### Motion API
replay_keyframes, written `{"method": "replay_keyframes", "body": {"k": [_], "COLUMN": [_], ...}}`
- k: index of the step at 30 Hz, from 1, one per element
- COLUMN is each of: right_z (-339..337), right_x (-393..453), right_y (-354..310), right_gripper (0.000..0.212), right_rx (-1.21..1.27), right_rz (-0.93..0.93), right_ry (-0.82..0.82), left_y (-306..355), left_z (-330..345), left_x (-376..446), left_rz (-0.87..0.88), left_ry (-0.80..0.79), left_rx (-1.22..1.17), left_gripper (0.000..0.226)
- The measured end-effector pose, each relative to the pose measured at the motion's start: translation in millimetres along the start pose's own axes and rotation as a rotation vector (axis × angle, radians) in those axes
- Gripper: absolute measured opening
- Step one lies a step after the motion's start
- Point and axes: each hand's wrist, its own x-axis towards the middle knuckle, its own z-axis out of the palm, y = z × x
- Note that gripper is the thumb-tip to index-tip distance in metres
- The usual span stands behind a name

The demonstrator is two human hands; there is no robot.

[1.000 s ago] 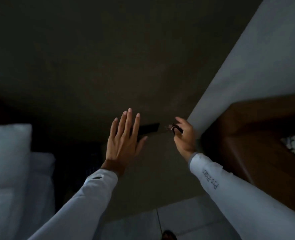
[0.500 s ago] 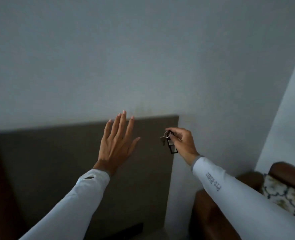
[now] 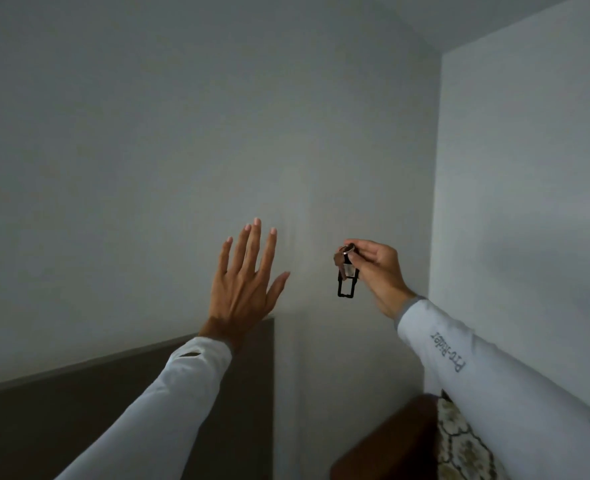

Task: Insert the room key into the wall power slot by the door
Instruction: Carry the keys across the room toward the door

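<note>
My right hand [image 3: 376,271] pinches the ring of the room key [image 3: 347,275] at mid-right; a black rectangular tag hangs below the fingers, in front of a pale wall. My left hand [image 3: 245,282] is raised at centre with fingers spread and palm toward the wall, holding nothing. Both arms wear white sleeves. No wall power slot and no door shows in this dim view.
A dark brown headboard panel [image 3: 61,417] covers the lower left wall. A wall corner [image 3: 437,202] runs vertically at the right. Below it stands a brown chair [image 3: 390,441] with a patterned cushion [image 3: 460,441].
The view has tilted upward from the floor and bed to the upper wall. Both hands rose with it; the key tag now dangles lower from my right fingers.
</note>
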Motion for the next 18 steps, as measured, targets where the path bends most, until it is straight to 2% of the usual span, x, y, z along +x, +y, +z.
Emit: {"method": "replay_keyframes", "body": {"k": [9, 18], "right_z": [-132, -321], "right_x": [-18, -62], "right_y": [-50, -115], "right_gripper": [0.025, 0.024], "right_rx": [-0.123, -0.250], "right_rz": [0.002, 0.004], "right_ry": [0.126, 0.241], "left_y": [121, 312], "left_z": [1, -42], "left_x": [42, 83], "left_rz": [0.082, 0.165], "left_ry": [0.039, 0.065], "left_rx": [-0.180, -0.334], "left_gripper": [0.074, 0.074]}}
